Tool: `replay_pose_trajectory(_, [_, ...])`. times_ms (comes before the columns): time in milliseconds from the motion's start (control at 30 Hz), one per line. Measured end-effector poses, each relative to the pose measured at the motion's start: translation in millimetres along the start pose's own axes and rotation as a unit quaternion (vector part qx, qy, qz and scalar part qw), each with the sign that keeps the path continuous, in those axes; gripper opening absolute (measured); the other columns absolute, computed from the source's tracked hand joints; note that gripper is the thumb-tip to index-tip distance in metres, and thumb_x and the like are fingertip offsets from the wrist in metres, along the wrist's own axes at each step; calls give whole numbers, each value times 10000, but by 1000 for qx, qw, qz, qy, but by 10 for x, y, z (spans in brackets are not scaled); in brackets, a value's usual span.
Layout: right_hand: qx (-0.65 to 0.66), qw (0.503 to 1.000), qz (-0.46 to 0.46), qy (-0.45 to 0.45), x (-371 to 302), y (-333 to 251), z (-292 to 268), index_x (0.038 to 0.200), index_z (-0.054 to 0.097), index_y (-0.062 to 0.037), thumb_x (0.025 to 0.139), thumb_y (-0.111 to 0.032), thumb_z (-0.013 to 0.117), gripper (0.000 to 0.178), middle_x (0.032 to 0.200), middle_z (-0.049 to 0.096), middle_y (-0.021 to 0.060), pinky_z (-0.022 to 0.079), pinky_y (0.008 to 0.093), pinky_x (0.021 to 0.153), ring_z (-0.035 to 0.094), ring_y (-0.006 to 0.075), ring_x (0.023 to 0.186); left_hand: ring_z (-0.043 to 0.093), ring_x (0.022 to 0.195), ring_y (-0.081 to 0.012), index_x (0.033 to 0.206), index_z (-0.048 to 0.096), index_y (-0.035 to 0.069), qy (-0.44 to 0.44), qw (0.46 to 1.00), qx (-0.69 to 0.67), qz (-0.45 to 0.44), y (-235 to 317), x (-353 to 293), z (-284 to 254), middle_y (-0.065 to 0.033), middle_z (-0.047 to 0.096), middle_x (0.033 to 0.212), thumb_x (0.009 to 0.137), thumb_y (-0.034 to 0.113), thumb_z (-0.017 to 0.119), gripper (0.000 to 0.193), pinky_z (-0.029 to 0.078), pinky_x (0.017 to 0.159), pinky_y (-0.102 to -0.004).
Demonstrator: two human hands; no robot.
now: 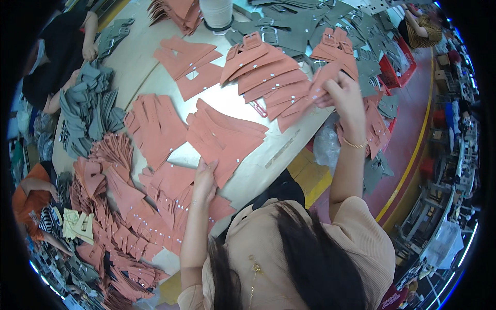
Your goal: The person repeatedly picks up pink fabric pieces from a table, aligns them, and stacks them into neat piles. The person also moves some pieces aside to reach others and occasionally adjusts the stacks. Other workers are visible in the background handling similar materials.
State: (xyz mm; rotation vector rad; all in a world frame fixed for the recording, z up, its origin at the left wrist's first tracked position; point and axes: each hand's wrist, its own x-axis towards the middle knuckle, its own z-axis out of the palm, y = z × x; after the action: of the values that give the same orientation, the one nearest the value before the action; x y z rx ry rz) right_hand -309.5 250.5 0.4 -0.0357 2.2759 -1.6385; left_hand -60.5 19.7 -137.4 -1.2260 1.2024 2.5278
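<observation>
My left hand (pixel 205 182) grips the near-left edge of a few layered salmon-coloured leather pieces (pixel 219 135), thumb on top and fingers hidden beneath. These pieces are fanned at their far side. To the right, my right hand (pixel 343 95) is closed on a single salmon leather piece (pixel 323 85), slightly blurred, held by the table's edge. Just left of it lies an overlapping row of salmon pieces with buckled straps (pixel 271 72), each marked with a small white sticker. Another buckled salmon bundle (pixel 336 46) rests beyond my right hand.
Salmon piles (pixel 119 206) cover the table's left side. Grey-green buckled pieces (pixel 289 28) lie at the back, near a white thread cone (pixel 217 14). Red crates (pixel 400 72) stand off the table's right edge. A person in black (pixel 62 46) works at the far left, handling grey-green pieces (pixel 88 108).
</observation>
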Motion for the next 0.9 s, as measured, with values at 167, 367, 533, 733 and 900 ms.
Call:
replay_pose_trajectory(167, [187,969,-52,-150,-391,-54,305,1033,583,61,864,-122,593,249,896,666,117,582,256,596,677,161,720,459,1279,-293,1446,223,16,-54,991,-124,-6,42,-12,10,-175,401,1420,1026,374,345,565,423,1034,-420])
replay_pose_trajectory(367, [316,877,147,-331,-603,778,1195,1129,551,45,916,-155,591,294,993,645,101,597,306,697,680,177,814,487,1256,-302,1433,281,27,-86,981,-171,-31,162,-103,16,-177,419,1418,970,611,216,747,488,963,-444])
replay_pose_trajectory(533, [183,883,231,-364,-621,1339,1352,1108,546,39,939,-217,578,308,979,643,103,587,290,703,684,190,812,529,1206,-257,1373,367,20,-49,989,-141,3,75,-64,23,-132,492,1342,983,327,459,506,491,962,-397])
replay_pose_trajectory(733, [79,848,351,-389,-758,1368,1238,1121,553,20,926,-329,613,404,974,642,95,567,290,702,678,182,852,586,1106,-206,1303,426,2,-8,996,-21,82,-42,-45,65,-117,558,1256,844,-63,604,497,513,914,-337])
replay_pose_trajectory(900, [369,807,332,-319,-1006,1368,1361,1153,569,-58,915,-315,637,356,1004,638,32,534,309,732,638,128,876,593,1075,-199,1291,410,-7,1,996,20,84,-22,-275,203,-144,555,1240,848,-67,596,484,502,921,-323])
